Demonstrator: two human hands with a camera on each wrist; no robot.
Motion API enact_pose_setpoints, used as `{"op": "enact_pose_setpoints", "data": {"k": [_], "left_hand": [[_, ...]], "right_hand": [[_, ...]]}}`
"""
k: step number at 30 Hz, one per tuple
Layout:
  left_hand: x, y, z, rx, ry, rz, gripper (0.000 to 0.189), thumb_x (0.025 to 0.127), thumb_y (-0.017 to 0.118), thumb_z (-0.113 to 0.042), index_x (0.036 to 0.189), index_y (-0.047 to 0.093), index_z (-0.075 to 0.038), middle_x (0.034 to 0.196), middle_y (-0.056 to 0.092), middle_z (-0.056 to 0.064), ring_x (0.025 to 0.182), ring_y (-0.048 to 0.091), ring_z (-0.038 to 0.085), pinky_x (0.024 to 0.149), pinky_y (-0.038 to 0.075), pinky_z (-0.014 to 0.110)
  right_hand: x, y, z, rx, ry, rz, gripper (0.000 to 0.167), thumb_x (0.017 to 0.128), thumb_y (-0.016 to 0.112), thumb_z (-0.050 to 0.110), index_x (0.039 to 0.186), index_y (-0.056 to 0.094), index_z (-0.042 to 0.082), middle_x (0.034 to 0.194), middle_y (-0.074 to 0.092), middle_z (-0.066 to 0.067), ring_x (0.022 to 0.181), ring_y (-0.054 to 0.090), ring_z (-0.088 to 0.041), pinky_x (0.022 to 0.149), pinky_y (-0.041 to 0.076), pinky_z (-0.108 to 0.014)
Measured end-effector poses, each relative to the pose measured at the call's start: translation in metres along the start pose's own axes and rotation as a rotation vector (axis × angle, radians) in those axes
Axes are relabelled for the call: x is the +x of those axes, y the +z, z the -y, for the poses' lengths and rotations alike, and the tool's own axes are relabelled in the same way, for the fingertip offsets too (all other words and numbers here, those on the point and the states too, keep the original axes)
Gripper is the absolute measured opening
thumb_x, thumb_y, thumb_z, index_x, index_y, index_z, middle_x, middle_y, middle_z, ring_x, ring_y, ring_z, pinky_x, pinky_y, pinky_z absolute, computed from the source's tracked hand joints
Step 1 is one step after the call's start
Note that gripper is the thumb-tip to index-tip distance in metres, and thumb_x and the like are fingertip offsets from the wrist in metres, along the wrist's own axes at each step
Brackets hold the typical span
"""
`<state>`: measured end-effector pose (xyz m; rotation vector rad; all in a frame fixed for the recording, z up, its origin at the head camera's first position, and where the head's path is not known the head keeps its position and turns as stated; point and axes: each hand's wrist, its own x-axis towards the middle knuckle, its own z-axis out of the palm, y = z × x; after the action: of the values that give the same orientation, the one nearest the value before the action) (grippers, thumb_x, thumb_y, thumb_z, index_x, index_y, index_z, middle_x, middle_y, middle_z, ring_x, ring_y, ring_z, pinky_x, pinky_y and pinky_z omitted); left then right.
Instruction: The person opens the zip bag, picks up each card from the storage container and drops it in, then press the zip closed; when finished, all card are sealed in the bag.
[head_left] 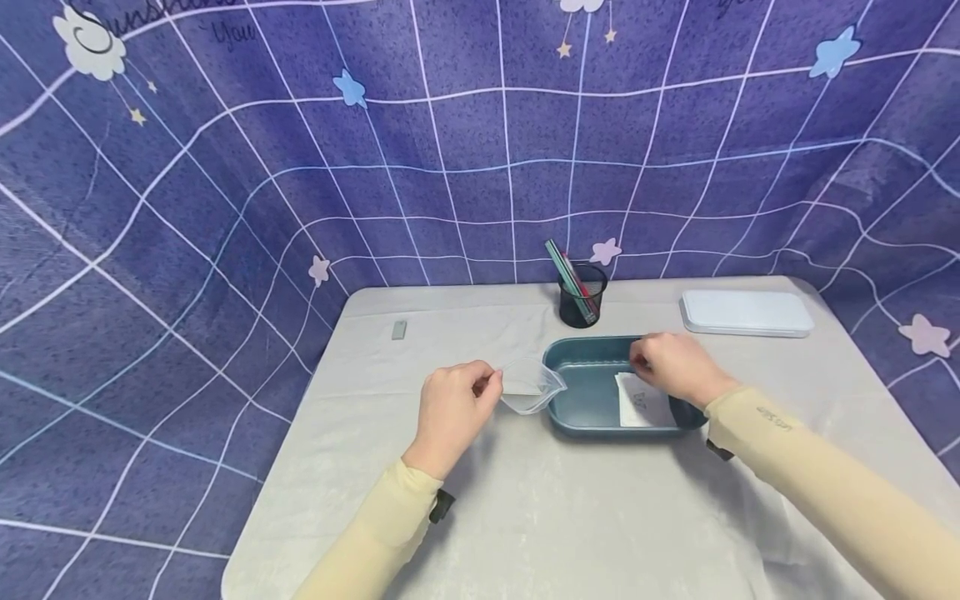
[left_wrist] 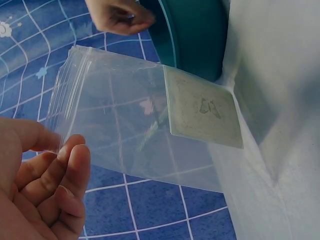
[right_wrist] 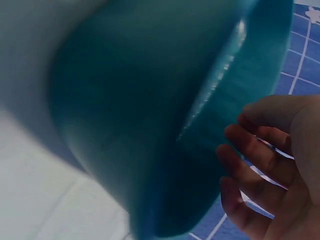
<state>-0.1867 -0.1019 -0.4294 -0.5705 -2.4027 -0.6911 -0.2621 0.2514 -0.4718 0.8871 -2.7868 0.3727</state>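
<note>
My left hand [head_left: 453,412] pinches the zip edge of a clear zip bag [left_wrist: 117,105] between thumb and fingers. A pale square piece [left_wrist: 200,107] with a dark mark lies at the bag's far end. To the right stands a teal tray [head_left: 585,396], its near-left rim overlapped by the bag in the head view. White paper pieces [head_left: 633,408] with dark writing lie in the tray's right part. Over the tray's far right side is my right hand [head_left: 678,367], its fingers loosely curved with nothing visible between them in the right wrist view.
Behind the tray stands a black mesh cup [head_left: 577,308] with several pens and pencils. A pale blue case [head_left: 746,313] lies at the back right, and a small grey-green block [head_left: 399,331] at the back left. A purple gridded curtain [head_left: 465,192] surrounds the white table [head_left: 600,517].
</note>
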Motion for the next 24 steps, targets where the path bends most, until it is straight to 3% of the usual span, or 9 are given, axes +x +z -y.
{"op": "enact_pose_setpoints", "data": {"k": [9,19,24], "left_hand": [[-0.001,0.001,0.002,0.005,0.006,0.008,0.015,0.090,0.073,-0.013,0.075,0.076,-0.015,0.062,0.063,-0.011,0.053,0.054,0.005,0.054,0.045,0.030],[0.000,-0.001,0.000,0.011,0.010,0.006,0.013,0.089,0.073,-0.014,0.075,0.076,-0.015,0.062,0.062,-0.011,0.052,0.054,0.007,0.053,0.044,0.031],[0.000,-0.001,-0.001,0.008,0.006,0.006,0.014,0.089,0.073,-0.014,0.075,0.076,-0.015,0.062,0.063,-0.011,0.053,0.055,0.006,0.053,0.045,0.031]], "right_hand": [[-0.007,0.019,-0.011,0.009,0.021,0.114,0.012,0.083,0.085,0.010,0.086,0.074,0.007,0.080,0.068,-0.003,0.075,0.069,-0.027,0.071,0.058,-0.049],[-0.012,0.029,-0.019,0.012,-0.049,0.168,0.065,0.068,0.096,0.043,0.101,0.074,-0.009,0.088,0.063,-0.010,0.079,0.065,-0.029,0.078,0.057,-0.049],[-0.012,0.031,-0.021,0.008,-0.022,0.199,0.069,0.063,0.098,0.043,0.104,0.073,-0.007,0.094,0.063,-0.011,0.084,0.065,-0.030,0.082,0.056,-0.050]]}}
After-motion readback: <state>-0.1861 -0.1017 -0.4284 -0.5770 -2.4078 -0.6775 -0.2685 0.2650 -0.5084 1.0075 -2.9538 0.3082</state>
